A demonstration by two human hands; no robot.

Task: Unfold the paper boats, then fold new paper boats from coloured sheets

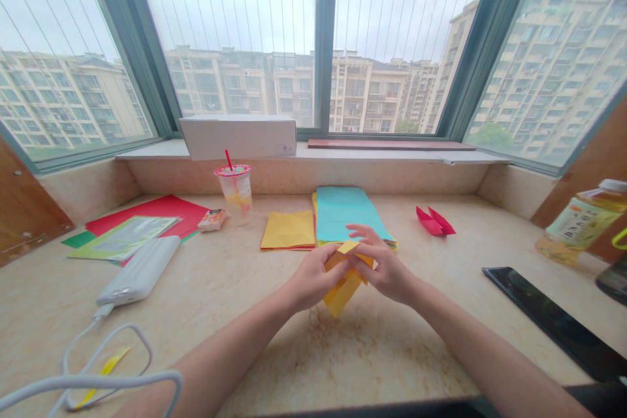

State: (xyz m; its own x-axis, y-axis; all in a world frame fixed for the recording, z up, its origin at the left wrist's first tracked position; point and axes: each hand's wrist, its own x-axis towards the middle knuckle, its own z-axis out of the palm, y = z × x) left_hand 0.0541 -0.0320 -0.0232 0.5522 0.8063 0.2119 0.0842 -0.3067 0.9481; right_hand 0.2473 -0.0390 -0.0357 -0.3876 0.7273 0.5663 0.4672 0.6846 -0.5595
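Observation:
Between my two hands is a folded piece of yellow paper point(341, 297), held above the stone counter with one end pointing down toward me. My left hand point(313, 274) grips its left side, thumb laid across the front. On the other side my right hand point(389, 268) pinches it with the thumb near the left thumb, and some right fingers are raised behind. The hidden fingers' exact grip does not show. Just beyond my hands lie a stack of light blue paper point(345, 212) and a smaller stack of yellow square paper point(289, 230). A folded red paper piece point(435, 221) sits farther right.
Leftward are red paper sheets point(161, 209), a white power bank point(140, 268) with a looping cable point(122, 379), and a plastic cup point(236, 192) with a straw. On the right are a black phone-like slab point(553, 317) and a drink bottle point(582, 219). A white box point(240, 137) stands on the windowsill.

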